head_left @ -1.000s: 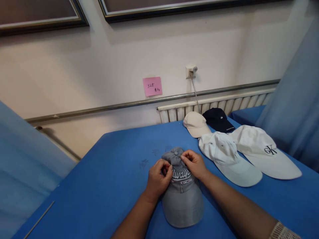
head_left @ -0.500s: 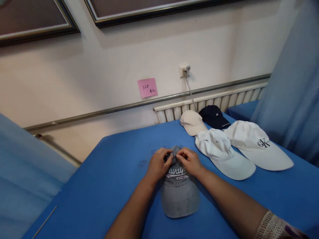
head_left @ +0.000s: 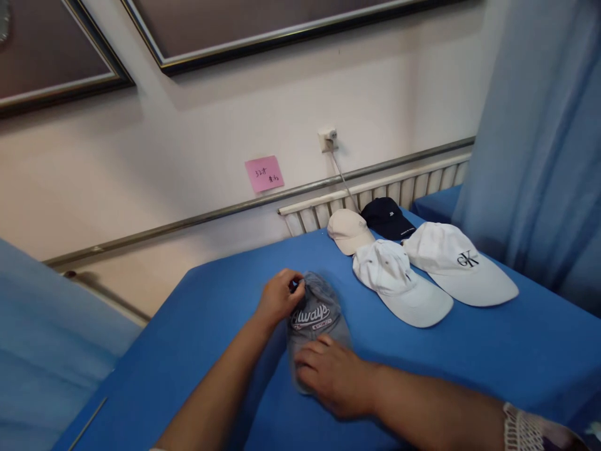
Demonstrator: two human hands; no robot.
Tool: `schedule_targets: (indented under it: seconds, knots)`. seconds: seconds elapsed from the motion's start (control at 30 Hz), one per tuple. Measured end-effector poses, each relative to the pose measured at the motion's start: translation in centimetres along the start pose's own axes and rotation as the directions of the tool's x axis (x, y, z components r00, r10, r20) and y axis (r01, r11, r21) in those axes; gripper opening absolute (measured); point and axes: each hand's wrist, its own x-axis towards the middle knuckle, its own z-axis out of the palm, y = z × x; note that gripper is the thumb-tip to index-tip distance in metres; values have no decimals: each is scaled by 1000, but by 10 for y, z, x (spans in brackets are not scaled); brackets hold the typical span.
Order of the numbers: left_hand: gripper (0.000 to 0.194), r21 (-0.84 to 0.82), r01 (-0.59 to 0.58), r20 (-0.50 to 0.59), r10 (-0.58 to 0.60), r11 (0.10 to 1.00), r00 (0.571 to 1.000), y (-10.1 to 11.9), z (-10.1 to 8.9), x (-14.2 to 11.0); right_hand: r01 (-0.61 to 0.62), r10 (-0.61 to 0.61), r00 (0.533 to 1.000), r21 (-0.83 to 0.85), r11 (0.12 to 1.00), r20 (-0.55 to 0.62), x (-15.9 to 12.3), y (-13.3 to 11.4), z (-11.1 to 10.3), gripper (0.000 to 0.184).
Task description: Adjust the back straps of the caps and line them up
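A grey baseball cap (head_left: 310, 316) with "Always" lettering lies on the blue surface, its brim pointing towards me. My left hand (head_left: 280, 295) is closed on the upper left edge of the cap's crown, thumb and fingers pinched together. Across the brim rests my right hand (head_left: 331, 376), its fingers curled over the front and its thumb hidden beneath the palm. Right of the grey cap lie a white cap (head_left: 389, 269) and a larger white cap (head_left: 457, 263) with "CK" lettering. Behind these sit a beige cap (head_left: 350, 230) and a dark navy cap (head_left: 385, 217).
The blue-covered table (head_left: 197, 351) stands near a wall with a radiator (head_left: 338, 203) and a metal rail (head_left: 211, 216). A pink note (head_left: 264, 174) and a socket (head_left: 328, 139) are on the wall. Blue curtains (head_left: 530, 156) hang at both sides.
My right hand has let go of the crown and moved down onto the brim. My left hand stays at the crown, now at its left edge. The cap has turned slightly.
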Motion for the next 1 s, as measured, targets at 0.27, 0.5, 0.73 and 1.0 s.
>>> schedule_targets:
  seconds: [0.27, 0.5, 0.73, 1.0]
  knots:
    - [16, 126, -43, 0, 43, 991, 999, 2, 17, 57, -142, 140, 990, -99, 985, -30, -4, 32, 0, 29]
    - [16, 169, -65, 25, 62, 984, 998, -1, 44, 116, -372, 363, 922, -50, 927, -136, -2, 71, 3, 26]
    - [18, 247, -89, 80, 71, 965, 994, 4, 57, 147, -470, 461, 877, -38, 882, -136, -4, 80, -3, 29]
    - [21, 372, -22, 142, -34, 928, 989, 0, 61, 154, -559, 546, 820, -36, 828, -169, -3, 81, -10, 34]
